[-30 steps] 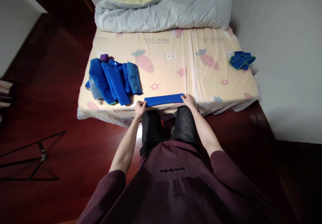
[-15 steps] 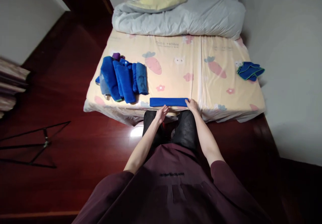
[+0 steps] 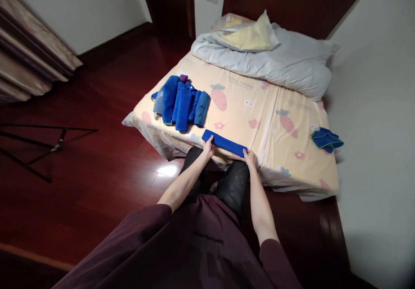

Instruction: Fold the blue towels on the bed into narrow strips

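A blue cloth, folded into a long narrow strip, lies along the front edge of the bed. My left hand grips its left end, thumb on top. At its right end my right hand pinches the corner. Several rolled or folded blue cloths lie side by side to the left on the bed, with a small purple piece behind them. Over at the right edge of the bed is a crumpled blue cloth with green edging.
The bed has a patterned sheet. A grey quilt and a yellow item in clear plastic lie at its far end. Black tripod legs stand on the floor at left, below a curtain.
The view has turned, so the bed now appears tilted. My left hand has moved from in front of the strip to its left end and taken hold; my right hand stays at the right end.
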A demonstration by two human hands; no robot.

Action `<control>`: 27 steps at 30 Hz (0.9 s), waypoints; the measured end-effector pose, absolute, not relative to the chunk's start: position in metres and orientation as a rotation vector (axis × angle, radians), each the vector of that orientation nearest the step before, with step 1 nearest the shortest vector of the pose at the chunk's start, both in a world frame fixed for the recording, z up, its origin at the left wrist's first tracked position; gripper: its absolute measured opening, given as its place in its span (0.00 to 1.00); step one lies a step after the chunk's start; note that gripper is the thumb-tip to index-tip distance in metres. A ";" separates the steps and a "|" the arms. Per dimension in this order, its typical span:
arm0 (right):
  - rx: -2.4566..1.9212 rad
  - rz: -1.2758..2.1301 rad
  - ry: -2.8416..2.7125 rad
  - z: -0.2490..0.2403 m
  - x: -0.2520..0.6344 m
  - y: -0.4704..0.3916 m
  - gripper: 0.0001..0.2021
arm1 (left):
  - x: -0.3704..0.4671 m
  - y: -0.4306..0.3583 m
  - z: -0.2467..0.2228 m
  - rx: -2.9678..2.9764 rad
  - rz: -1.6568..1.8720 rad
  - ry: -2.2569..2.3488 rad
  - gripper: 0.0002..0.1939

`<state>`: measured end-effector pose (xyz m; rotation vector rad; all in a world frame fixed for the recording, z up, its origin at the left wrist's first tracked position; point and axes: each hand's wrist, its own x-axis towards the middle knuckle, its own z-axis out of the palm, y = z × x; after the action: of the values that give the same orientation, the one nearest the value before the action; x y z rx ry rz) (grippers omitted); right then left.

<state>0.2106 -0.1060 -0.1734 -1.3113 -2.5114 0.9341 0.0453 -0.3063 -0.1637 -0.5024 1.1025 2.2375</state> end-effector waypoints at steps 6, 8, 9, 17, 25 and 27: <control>-1.220 0.770 -2.433 -0.172 0.220 -0.112 0.14 | 0.038 -0.297 -0.124 -0.468 2.316 1.199 0.23; -1.095 0.719 -2.435 -0.167 0.223 -0.113 0.22 | 0.036 -0.294 -0.110 -0.320 2.301 1.273 0.25; -1.006 0.694 -2.450 -0.162 0.224 -0.114 0.24 | 0.036 -0.293 -0.103 -0.244 2.298 1.292 0.25; -0.617 0.882 -2.476 -0.109 0.179 -0.147 0.47 | 0.033 -0.281 -0.050 0.393 2.278 1.409 0.26; -0.757 0.892 -2.497 -0.081 0.113 -0.191 0.34 | 0.007 -0.310 -0.008 0.974 2.080 1.691 0.26; -0.789 0.789 -2.536 -0.075 0.098 -0.204 0.31 | -0.004 -0.323 -0.001 1.102 2.030 1.749 0.28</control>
<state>0.0984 -0.2042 -0.0751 -0.7892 -2.5356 0.7894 -0.0041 -0.3228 -0.0011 1.1021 1.7485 2.0299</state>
